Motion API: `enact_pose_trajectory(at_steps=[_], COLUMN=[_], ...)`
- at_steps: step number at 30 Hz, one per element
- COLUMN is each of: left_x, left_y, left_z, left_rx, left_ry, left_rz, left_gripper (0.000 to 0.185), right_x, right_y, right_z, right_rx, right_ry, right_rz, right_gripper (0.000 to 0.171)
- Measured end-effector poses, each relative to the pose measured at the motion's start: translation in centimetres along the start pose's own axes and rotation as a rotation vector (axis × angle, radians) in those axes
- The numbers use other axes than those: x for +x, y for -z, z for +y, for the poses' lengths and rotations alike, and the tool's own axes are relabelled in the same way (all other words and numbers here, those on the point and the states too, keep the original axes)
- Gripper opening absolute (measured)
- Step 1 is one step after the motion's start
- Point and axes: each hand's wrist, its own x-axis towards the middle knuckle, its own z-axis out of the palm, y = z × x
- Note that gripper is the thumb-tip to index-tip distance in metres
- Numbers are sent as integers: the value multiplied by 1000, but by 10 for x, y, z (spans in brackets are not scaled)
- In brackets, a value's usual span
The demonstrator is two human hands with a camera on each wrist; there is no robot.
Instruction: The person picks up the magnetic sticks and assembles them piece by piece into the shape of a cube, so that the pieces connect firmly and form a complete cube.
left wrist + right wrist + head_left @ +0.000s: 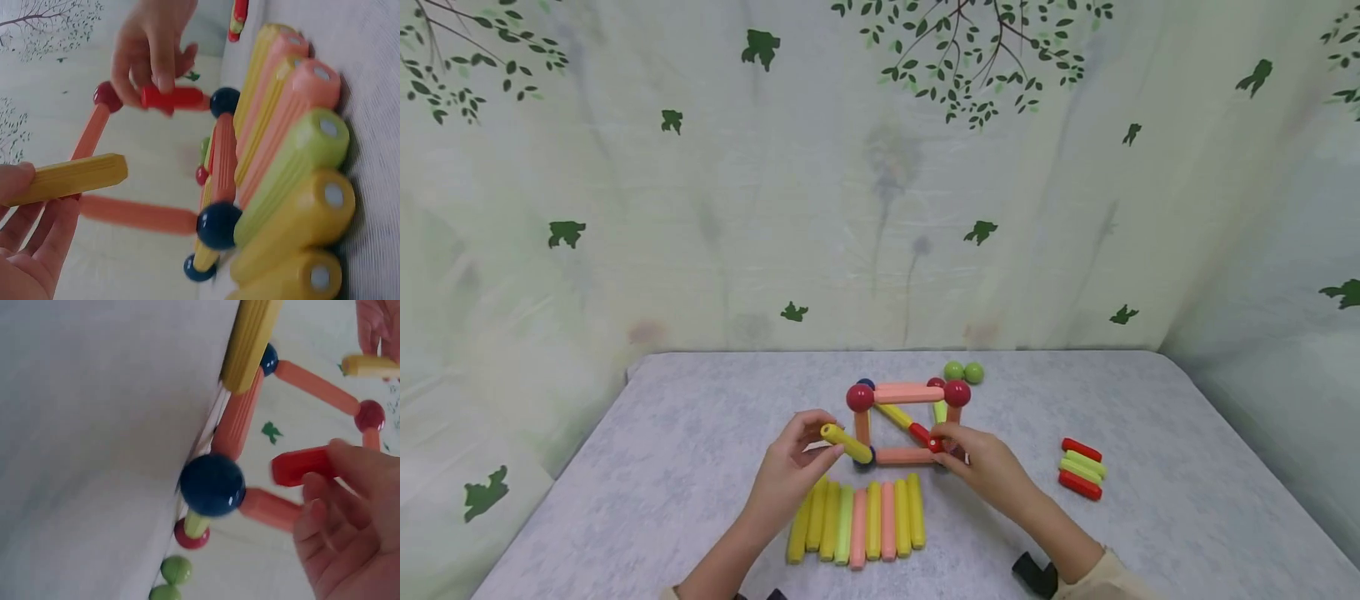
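Note:
My left hand (795,458) pinches a yellow magnetic stick (847,443) between thumb and fingers, its near end tilted up. My right hand (988,462) pinches a short red stick (303,465). Both hands are at the front of a standing frame of pink sticks (910,394). Red balls (860,397) form its upper front corners, and blue balls (219,225) its lower ones. In the right wrist view the red stick is held near an upright pink stick (272,507); whether they touch I cannot tell. Behind, a yellow stick (893,415) runs diagonally, partly hidden.
In front of the frame lies a row of yellow, green and pink sticks (858,533). Short red and green sticks (1081,475) lie to the right. Two green balls (953,372) sit near the back edge. A patterned cloth backdrop (820,208) rises behind the table.

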Motion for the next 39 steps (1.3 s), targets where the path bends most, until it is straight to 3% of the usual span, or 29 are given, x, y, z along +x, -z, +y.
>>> enact_pose_trajectory(at_steps=[4,7,13,19,23,24,26,29,31,33,37,39], left_x=[6,8,9,11,12,13,15,23,32,43,58,62], left_y=[-16,-27,-43,-53,-53,-52,-48,-40,-34,-30,-27,-26], left_z=[0,5,22,24,24,20,11,1,-1,2,3,2], left_rx=[-63,-86,-44,-40,-6,30,141,342,422,414,288,209], left_ry=[-60,-78,-84,-83,-95,-119,-244,-431,-478,-405,-162,-78], left_rz=[-15,-20,-40,-88,-81,-68,-28,105,161,130,-73,-151], left_gripper=[33,33,32,32,33,35,35,35,35,34,34,31], right_x=[10,13,14,15,17,17,17,18,19,20,22,24], right_y=[-12,-15,-15,-16,-16,-16,-18,-19,-19,-20,-25,-27], right_z=[-2,-2,-5,-5,-4,-4,-3,-2,-2,-3,-6,-8], right_rx=[-124,-157,-109,-36,30,40,55,75,95,103,103,98], right_ry=[51,57,13,10,28,34,45,40,21,-4,-43,-60], right_rz=[-14,-25,-55,-58,-45,-42,-38,-36,-31,-18,30,50], right_gripper=[24,20,26,33,35,35,34,33,33,34,30,28])
